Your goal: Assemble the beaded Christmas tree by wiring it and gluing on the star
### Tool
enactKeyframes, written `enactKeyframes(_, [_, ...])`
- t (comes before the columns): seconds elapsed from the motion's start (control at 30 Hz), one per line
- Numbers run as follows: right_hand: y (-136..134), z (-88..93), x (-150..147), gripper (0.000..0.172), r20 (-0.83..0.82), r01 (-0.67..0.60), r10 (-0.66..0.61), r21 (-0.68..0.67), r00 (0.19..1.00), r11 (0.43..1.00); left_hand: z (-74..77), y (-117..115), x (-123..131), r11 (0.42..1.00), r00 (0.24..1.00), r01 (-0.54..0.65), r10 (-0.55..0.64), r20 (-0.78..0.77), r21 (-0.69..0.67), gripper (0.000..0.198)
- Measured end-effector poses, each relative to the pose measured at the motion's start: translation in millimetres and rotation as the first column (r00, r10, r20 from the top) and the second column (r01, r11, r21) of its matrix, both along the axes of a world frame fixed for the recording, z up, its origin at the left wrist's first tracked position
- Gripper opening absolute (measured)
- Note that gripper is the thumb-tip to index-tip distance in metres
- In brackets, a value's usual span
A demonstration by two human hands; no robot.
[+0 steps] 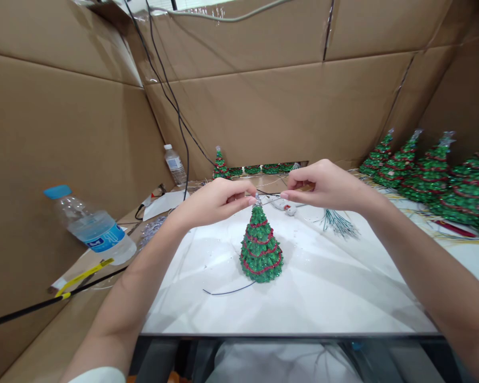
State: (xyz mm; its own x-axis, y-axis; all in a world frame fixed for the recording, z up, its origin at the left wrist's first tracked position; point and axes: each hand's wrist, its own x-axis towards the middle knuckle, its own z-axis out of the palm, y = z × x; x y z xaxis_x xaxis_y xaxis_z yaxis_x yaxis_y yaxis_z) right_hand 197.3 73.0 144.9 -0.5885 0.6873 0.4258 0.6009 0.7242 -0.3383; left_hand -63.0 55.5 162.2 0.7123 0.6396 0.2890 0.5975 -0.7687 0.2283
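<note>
A small green Christmas tree figurine (262,247) with red garlands stands upright on the white tabletop (207,314). At its tip, my left hand (227,197) pinches the small clear topper (258,200) between thumb and fingers. My right hand (319,186) is closed on a thin metal tool with a wooden handle (305,188). The tool's shaft points left, its end close to the topper; whether it touches cannot be made out. A thin dark wire (229,292) comes from the tree's base and lies on the table.
Several finished-looking trees (427,170) stand at the right, near a red pen-like item (455,229). A bundle of green wires (339,223) lies behind my right wrist. Water bottles (99,234) stand at the left. Cardboard walls (243,106) enclose the table; black cables (175,101) hang down.
</note>
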Motion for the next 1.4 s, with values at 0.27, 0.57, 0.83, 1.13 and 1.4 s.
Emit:
enactKeyframes(0.27, [-0.2,0.8,0.8,0.033,0.005,0.011,-0.011,0.011,1.000,1.000,0.6,-0.5,-0.5,1.000,1.000,0.005,-0.005,0.005,-0.005,0.025])
enactKeyframes(0.57, [1.0,0.0,0.9,0.034,-0.005,0.006,-0.006,0.039,1.000,0.999,0.2,-0.4,0.2,1.000,1.000,0.002,-0.002,0.000,-0.004,0.024])
enactKeyframes(0.83, [0.6,1.0,0.9,0.031,0.011,0.005,-0.005,0.014,1.000,1.000,0.2,-0.7,-0.3,1.000,1.000,-0.006,0.006,-0.003,-0.008,0.025])
enactKeyframes(1.13, [0.3,1.2,0.7,0.031,0.014,0.008,-0.008,0.003,1.000,1.000,-0.1,0.2,0.2,1.000,1.000,0.000,0.000,-0.001,-0.002,0.025])
enactKeyframes(1.4, [0.9,0.7,1.3,0.031,0.008,0.004,-0.004,0.022,1.000,1.000,0.5,-1.2,0.2,1.000,1.000,0.000,0.000,0.001,-0.003,0.025])
